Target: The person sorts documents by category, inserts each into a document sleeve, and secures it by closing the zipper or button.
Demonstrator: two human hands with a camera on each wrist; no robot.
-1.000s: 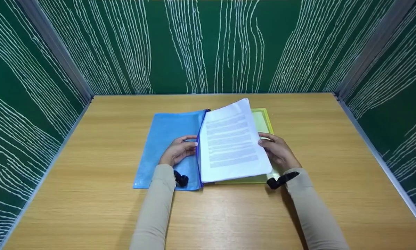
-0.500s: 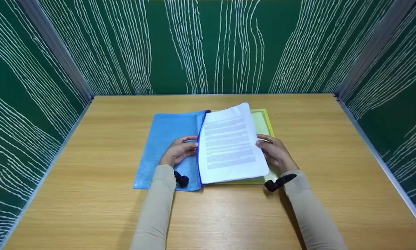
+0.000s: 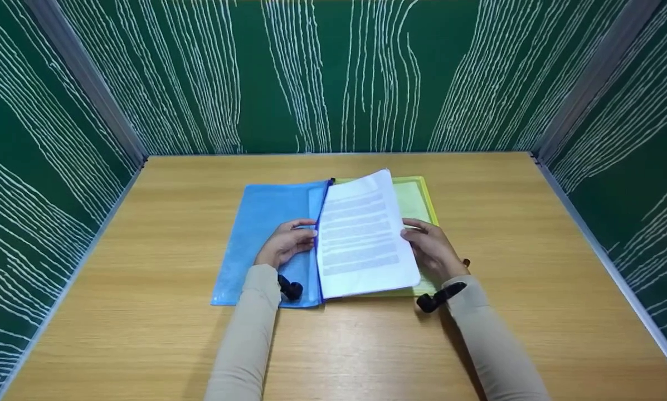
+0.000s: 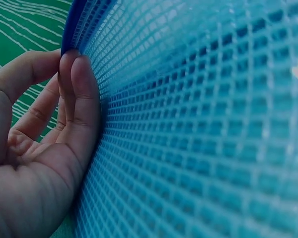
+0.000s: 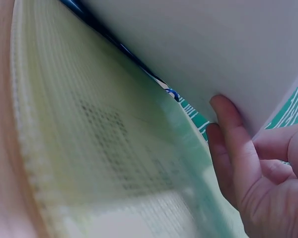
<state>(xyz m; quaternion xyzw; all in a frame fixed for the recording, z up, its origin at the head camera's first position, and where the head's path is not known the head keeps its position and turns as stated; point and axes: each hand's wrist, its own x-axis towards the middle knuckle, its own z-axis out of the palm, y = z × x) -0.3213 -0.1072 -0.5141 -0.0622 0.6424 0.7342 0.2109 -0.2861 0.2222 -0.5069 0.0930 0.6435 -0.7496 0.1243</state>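
Note:
A blue mesh zip pouch point(image 3: 272, 223) lies on the table, its dark blue zip edge facing right. My left hand point(image 3: 286, 243) pinches that edge between thumb and fingers; the left wrist view shows the fingertips at the blue rim point(image 4: 72, 29). A stack of printed paper point(image 3: 361, 239) slants with its left side at the pouch's opening. On its right edge, my right hand point(image 3: 433, 248) pinches it, thumb on top and fingers beneath, as the right wrist view shows around the paper's underside point(image 5: 198, 44). How deep the paper sits inside is hard to tell.
Beneath the paper lies a yellow-green mesh pouch point(image 3: 414, 200) with printed sheets showing through. Under everything is a wooden table point(image 3: 160, 223). Green walls point(image 3: 456, 72) with white wavy lines stand at the back and sides.
My right hand has moved left and slightly toward me with the paper, whose left side is now nearer the blue pouch. The left hand keeps its place on the pouch edge.

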